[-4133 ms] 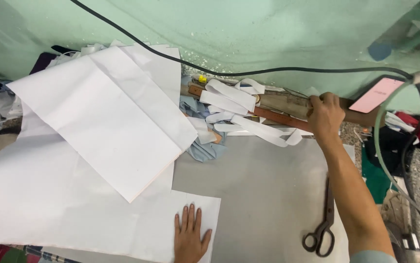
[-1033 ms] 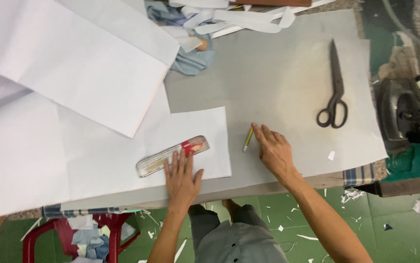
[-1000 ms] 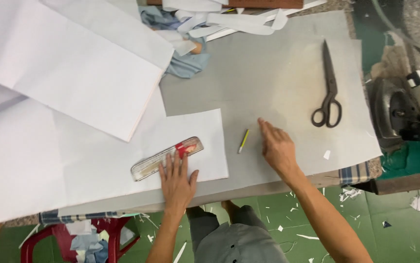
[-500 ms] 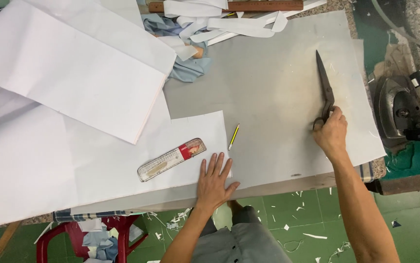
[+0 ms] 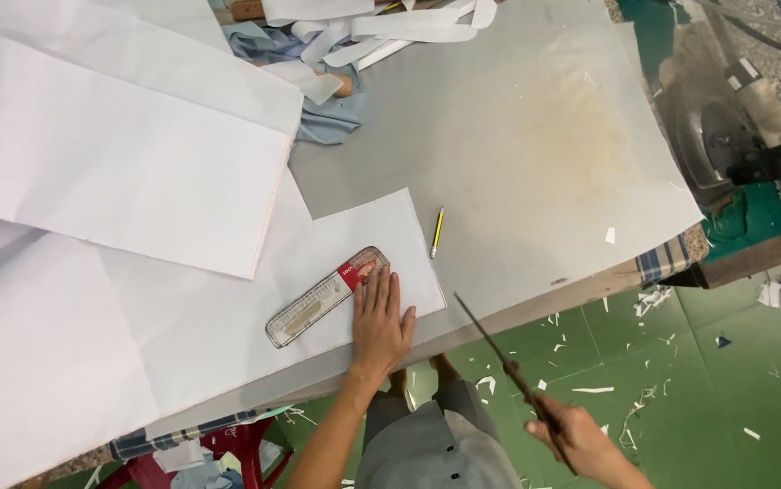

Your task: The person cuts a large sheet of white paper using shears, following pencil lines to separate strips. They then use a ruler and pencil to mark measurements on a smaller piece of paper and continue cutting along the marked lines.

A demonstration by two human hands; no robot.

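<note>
My left hand (image 5: 380, 319) lies flat, fingers apart, on a white sheet of fabric (image 5: 227, 308) near the table's front edge, touching the end of a clear plastic ruler with a red end (image 5: 327, 296). My right hand (image 5: 579, 441) is off the table, over the green floor, gripping the handles of long dark scissors (image 5: 499, 357) whose blades point up-left toward the sheet's corner. A yellow pencil (image 5: 437, 232) lies just right of the sheet.
A folded white sheet (image 5: 128, 154) overlaps the left side. White strips and blue cloth (image 5: 336, 54) pile at the far edge. The grey table cover (image 5: 517, 154) has a brown stain. An iron (image 5: 726, 136) sits at the right. Scraps litter the green floor.
My right hand took the scissors off the table and brought them down past the front edge. My left hand moved left to the ruler's end. The view tilted.
</note>
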